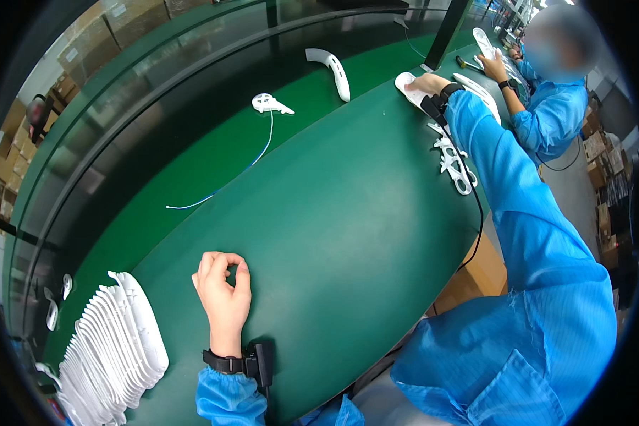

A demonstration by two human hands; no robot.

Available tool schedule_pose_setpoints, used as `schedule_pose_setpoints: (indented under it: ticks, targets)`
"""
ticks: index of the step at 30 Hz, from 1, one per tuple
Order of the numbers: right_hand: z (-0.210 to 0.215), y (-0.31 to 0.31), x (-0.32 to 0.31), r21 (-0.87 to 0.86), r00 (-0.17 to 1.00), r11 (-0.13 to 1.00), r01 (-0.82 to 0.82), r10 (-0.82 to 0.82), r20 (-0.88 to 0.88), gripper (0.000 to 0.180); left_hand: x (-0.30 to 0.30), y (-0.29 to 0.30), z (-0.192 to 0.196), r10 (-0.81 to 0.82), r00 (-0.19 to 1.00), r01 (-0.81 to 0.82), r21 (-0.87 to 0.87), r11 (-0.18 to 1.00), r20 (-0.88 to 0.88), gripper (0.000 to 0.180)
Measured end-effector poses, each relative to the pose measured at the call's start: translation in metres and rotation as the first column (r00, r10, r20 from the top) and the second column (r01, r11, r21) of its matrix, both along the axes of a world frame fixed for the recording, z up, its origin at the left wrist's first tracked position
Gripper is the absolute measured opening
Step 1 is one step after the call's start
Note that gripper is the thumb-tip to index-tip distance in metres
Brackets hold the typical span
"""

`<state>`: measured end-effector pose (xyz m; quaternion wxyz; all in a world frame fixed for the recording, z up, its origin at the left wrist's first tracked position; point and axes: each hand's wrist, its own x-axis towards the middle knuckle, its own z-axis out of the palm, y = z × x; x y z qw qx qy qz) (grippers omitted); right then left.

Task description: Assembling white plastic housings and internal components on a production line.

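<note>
My left hand (222,292) is over the green work surface (319,234), its fingers curled in toward the thumb, with nothing visible in them. My right arm stretches out to the far right, where my right hand (433,86) is closed on a long white plastic shell (409,91) with a rounded end; the fingers are partly hidden. Just below that hand lie several small white plastic brackets (455,169) with ring-shaped openings. A row of white curved plastic shells (113,348) stands closely stacked to the left of my left hand.
Beyond the work surface runs a green conveyor belt (191,163). It carries a white part with a thin cable (265,104) and a curved slotted white piece (331,71). A co-worker in blue (553,106) handles a white shell at the far right. A cardboard box (479,273) sits below the near edge.
</note>
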<state>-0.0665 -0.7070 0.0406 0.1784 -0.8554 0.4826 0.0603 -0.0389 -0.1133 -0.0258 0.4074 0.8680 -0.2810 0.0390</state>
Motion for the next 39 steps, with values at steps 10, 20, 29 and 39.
schedule_pose_setpoints:
  ticks: [10, 20, 29, 39]
  targets:
    - [0.005, 0.011, 0.002, -0.029, 0.977, 1.000, 0.011, -0.005, 0.213, 0.067, 0.006, 0.013, -0.006, -0.003, 1.000, 0.003, -0.029, 1.000, 0.012, 0.005]
    - [0.040, 0.236, 0.001, 0.529, 0.564, 0.432, -0.730, -0.055, 0.824, 0.037, 0.008, 0.023, -0.011, -0.085, 0.983, 0.066, -0.122, 0.990, -0.162, 0.014]
    - [0.030, 0.384, 0.007, 0.578, 0.567, -0.020, -0.816, -0.223, 0.793, 0.033, -0.009, -0.048, 0.033, -0.637, 0.642, 0.072, -0.794, 0.604, -0.426, 0.059]
    - [0.017, 0.404, 0.006, 0.556, 0.549, -0.058, -0.829, -0.273, 0.790, 0.033, -0.024, -0.050, 0.030, -0.701, 0.420, -0.011, -0.775, 0.632, -0.577, 0.023]
